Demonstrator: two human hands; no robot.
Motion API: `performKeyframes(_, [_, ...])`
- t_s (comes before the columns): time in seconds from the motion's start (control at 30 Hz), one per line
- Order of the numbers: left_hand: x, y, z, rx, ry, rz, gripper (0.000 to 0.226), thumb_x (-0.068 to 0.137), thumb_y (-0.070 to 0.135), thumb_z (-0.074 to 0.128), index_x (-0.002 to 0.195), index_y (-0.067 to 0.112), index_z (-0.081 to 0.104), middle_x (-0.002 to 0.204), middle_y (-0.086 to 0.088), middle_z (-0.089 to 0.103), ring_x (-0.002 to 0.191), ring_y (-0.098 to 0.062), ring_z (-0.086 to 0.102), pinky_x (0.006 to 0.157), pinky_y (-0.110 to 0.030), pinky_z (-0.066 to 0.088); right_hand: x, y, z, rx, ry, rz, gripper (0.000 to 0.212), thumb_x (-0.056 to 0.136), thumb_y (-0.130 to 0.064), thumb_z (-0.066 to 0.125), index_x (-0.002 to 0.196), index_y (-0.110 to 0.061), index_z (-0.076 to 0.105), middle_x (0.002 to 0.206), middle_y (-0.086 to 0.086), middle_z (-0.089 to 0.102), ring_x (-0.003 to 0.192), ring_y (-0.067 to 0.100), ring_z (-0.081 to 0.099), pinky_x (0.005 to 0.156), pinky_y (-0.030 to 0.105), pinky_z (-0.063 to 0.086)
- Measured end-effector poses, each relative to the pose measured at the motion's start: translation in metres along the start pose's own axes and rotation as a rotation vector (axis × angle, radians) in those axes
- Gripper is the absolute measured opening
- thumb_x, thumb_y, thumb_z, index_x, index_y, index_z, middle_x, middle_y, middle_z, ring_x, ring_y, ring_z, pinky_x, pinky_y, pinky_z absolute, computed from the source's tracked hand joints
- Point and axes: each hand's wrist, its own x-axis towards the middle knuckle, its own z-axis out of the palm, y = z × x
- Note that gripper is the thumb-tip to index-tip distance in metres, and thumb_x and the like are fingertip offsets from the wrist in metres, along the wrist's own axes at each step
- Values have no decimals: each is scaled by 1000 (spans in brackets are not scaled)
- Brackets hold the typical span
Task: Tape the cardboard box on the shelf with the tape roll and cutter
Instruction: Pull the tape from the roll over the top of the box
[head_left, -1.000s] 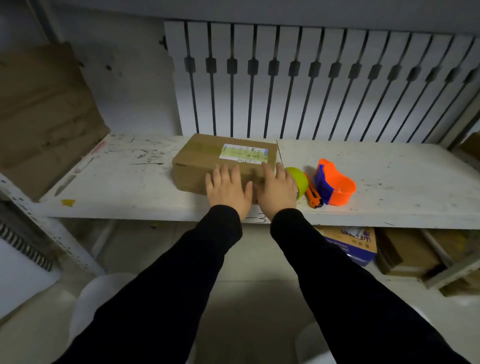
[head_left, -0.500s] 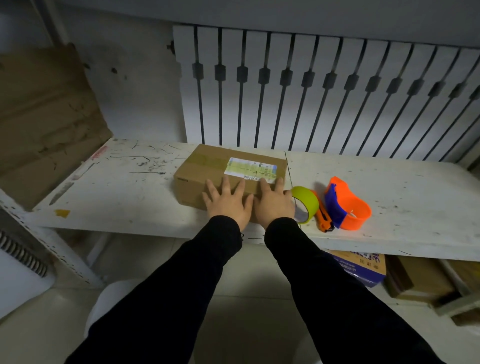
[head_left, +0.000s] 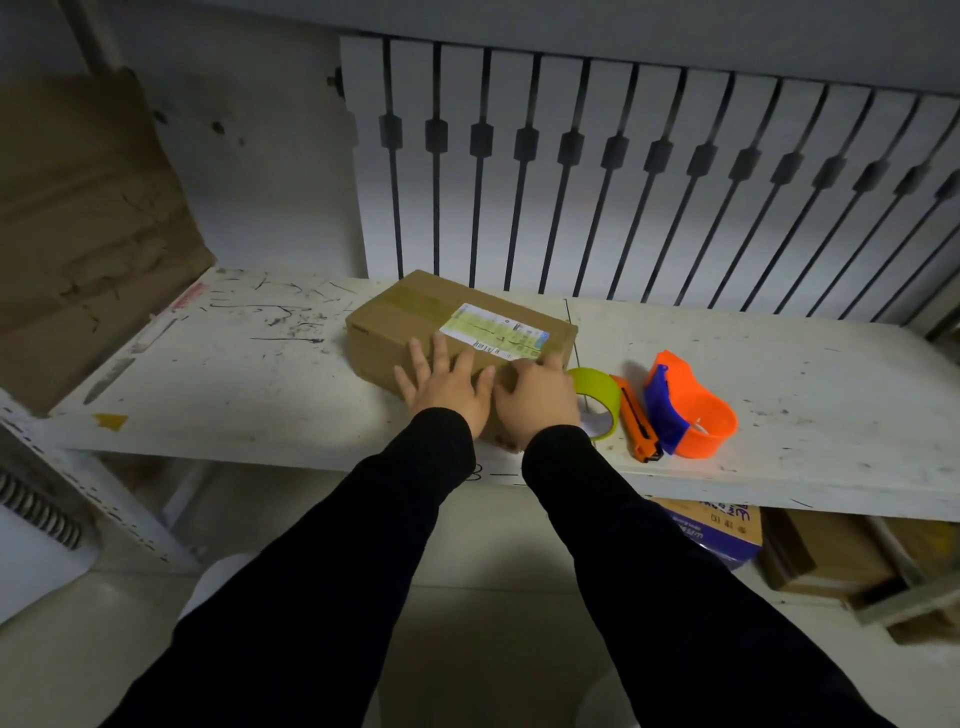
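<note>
The box (head_left: 400, 332) is brown, with a white and pale-green label (head_left: 493, 331) printed in black. The tape roll (head_left: 602, 397) is yellow-green. The cutter (head_left: 638, 422) is orange with a black strip. The dispenser (head_left: 691, 415) is orange and blue. The shelf (head_left: 234, 384) is white, marked with black scribbles. Black sleeves (head_left: 363, 561) are worn.

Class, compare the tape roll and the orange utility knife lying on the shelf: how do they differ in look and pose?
The tape roll is a yellow-green ring; the utility knife is a long, slim orange bar. The tape roll is partly hidden behind the right hand, while the utility knife shows whole, clear of both hands. Both lie on the white shelf, right of the cardboard box.
</note>
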Motion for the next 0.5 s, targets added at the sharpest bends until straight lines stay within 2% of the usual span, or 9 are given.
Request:
performKeyframes(0.1, [-8, 7, 2, -123, -31, -111, 56, 95, 52, 25, 147, 32, 16, 158, -13, -19, 145, -40, -2, 119, -53, 11, -2, 2, -3, 108, 14, -15, 36, 87, -33, 45, 108, -9, 61, 119, 13, 48, 103, 34, 56, 91, 41, 49])
performKeyframes(0.2, [-15, 17, 5, -235, -78, -96, 66, 96, 32, 40, 149, 33, 2, 155, -9, -29, 139, -40, 25, 113, -45, 32, 0, 6, -7, 157, 20, 0, 35, 85, -24, 46, 112, -8, 61, 123, 13, 49, 109, 32, 54, 93, 41, 49])
performKeyframes(0.27, [-16, 22, 9, -206, -88, -43, 69, 93, 24, 42, 148, 35, 1, 155, -5, -29, 134, -41, 31, 112, -47, 33, 2, 8, -8, 92, 40, 1, 37, 86, -20, 44, 118, -8, 59, 127, 15, 50, 115, 32, 47, 97, 41, 44])
performKeyframes(0.4, [-12, 24, 16, -185, -110, -27, 62, 92, 31, 42, 146, 37, 13, 159, 1, -18, 139, -43, 23, 115, -50, 28, 5, 12, -10, 23, 57, -24, 40, 88, -21, 41, 125, -12, 54, 132, 12, 52, 120, 31, 43, 100, 40, 39])
performKeyframes(0.5, [-11, 25, 16, -184, -109, -35, 64, 89, 30, 48, 145, 33, 17, 159, -1, -14, 139, -44, 23, 115, -48, 28, 9, 17, -11, 25, 19, -53, 35, 89, -25, 40, 114, -11, 60, 124, 11, 60, 112, 31, 52, 99, 40, 41])
